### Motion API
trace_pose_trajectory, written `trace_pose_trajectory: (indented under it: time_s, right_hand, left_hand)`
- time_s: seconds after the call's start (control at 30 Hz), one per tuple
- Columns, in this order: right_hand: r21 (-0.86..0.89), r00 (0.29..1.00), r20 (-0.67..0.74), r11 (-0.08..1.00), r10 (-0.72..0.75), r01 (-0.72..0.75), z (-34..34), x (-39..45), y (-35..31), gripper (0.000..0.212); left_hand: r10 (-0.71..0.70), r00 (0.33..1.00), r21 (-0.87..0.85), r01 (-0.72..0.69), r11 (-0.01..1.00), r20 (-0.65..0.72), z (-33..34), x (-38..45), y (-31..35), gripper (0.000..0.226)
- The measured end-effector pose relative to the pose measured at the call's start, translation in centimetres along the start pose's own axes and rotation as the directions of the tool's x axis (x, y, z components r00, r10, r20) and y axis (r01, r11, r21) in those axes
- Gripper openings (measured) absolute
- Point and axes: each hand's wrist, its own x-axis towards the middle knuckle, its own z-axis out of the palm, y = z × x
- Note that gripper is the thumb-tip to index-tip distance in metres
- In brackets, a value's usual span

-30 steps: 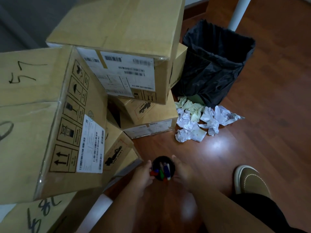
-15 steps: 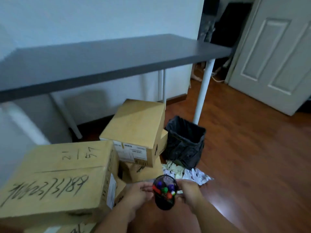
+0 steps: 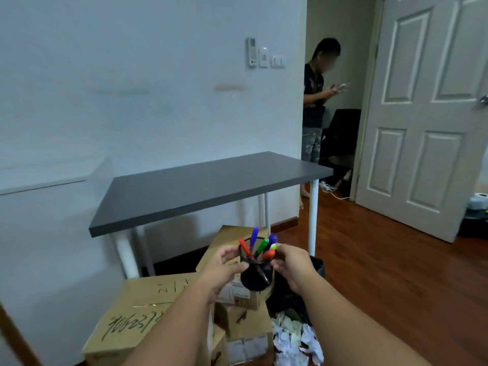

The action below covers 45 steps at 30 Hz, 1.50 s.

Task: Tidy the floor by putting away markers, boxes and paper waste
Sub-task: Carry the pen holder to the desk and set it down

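White walls and a grey-topped bench [image 3: 200, 186] fill the background. Left hand [image 3: 224, 268] and right hand [image 3: 290, 265] each grip a side of the black mesh cup of coloured markers [image 3: 256, 270], held above cardboard boxes [image 3: 148, 310]. Probably light and stiff; loose markers could tip out, so keep it upright.

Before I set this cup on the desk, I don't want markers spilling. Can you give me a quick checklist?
1. Left hand grips the cup: ok.
2. Right hand grips it too: ok.
3. Cup upright: ok, slight tilt.
4. Markers inside the cup: ok.
5. Desk has bare space: ok.
6. Path past the boxes below: cannot tell.
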Motion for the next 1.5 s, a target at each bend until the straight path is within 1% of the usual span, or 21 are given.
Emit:
trace_pose_trajectory:
  time_s: [0.1,0.2,0.27,0.33,0.47,0.6,0.73,0.8,0.87,1.0,1.1,1.17,1.27,1.33,1.5]
  right_hand:
    - [0.009,0.993,0.080,0.997,-0.081,0.081,1.3,-3.0,-2.3,0.026]
    - [-0.101,0.972,0.148,0.974,-0.185,0.201,2.4,-5.6,-3.9,0.037]
    - [-0.144,0.954,0.204,0.957,-0.220,0.252,3.3,-7.1,-4.8,0.036]
    - [-0.126,0.939,0.244,0.952,-0.242,0.279,4.3,-8.4,-5.7,0.038]
    - [-0.111,0.903,0.320,0.935,-0.288,0.337,6.8,-10.9,-6.9,0.047]
    - [-0.066,0.868,0.367,0.922,-0.334,0.382,9.4,-13.2,-7.6,0.041]
    - [-0.020,0.827,0.452,0.923,-0.334,0.384,12.2,-14.0,-7.4,0.041]
    - [-0.005,0.810,0.485,0.926,-0.329,0.378,13.7,-14.1,-6.9,0.040]
    - [-0.011,0.794,0.520,0.927,-0.315,0.375,15.5,-13.4,-6.3,0.040]
    - [-0.087,0.773,0.578,0.922,-0.262,0.377,19.9,-10.7,-4.3,0.052]
    - [-0.119,0.755,0.617,0.922,-0.222,0.369,23.8,-8.0,-2.1,0.055]
    - [-0.140,0.755,0.626,0.925,-0.195,0.355,26.5,-6.1,-0.7,0.059]
    - [-0.140,0.743,0.642,0.925,-0.187,0.354,30.4,-3.7,0.7,0.047]
    - [-0.127,0.729,0.660,0.930,-0.179,0.344,32.5,-2.4,1.5,0.039]
    - [-0.149,0.716,0.674,0.916,-0.182,0.373,35.3,-0.3,2.8,0.026]
  left_hand:
    - [0.075,0.997,-0.017,-0.075,0.997,-0.023,-0.6,-2.6,3.6,0.042]
    - [0.151,0.987,-0.014,-0.152,0.988,-0.046,-1.1,-5.2,6.7,0.045]
    - [0.201,0.977,-0.030,-0.203,0.979,-0.065,-1.7,-6.9,8.4,0.042]
    - [0.234,0.968,-0.046,-0.238,0.970,-0.087,-2.3,-8.5,9.7,0.040]
    - [0.285,0.946,-0.031,-0.293,0.956,-0.156,-4.2,-11.0,11.6,0.042]
    - [0.318,0.928,0.021,-0.320,0.947,-0.196,-6.5,-13.2,12.9,0.037]
    - [0.314,0.911,0.016,-0.321,0.947,-0.267,-8.8,-14.4,13.5,0.025]
    - [0.304,0.904,0.012,-0.315,0.949,-0.300,-10.2,-14.6,13.5,0.023]
    - [0.298,0.893,0.010,-0.313,0.950,-0.337,-11.9,-14.4,13.3,0.028]
    - [0.300,0.864,-0.007,-0.331,0.944,-0.403,-15.9,-13.3,11.9,0.038]
    - [0.309,0.842,0.043,-0.324,0.945,-0.443,-19.9,-11.3,10.2,0.041]
    - [0.317,0.822,0.080,-0.318,0.945,-0.473,-22.6,-9.7,9.3,0.043]
    - [0.340,0.789,0.110,-0.333,0.937,-0.512,-26.1,-7.4,8.6,0.051]
    - [0.355,0.777,0.100,-0.357,0.929,-0.521,-27.9,-6.1,8.1,0.051]
    - [0.339,0.781,0.079,-0.352,0.933,-0.524,-30.7,-3.5,6.7,0.049]
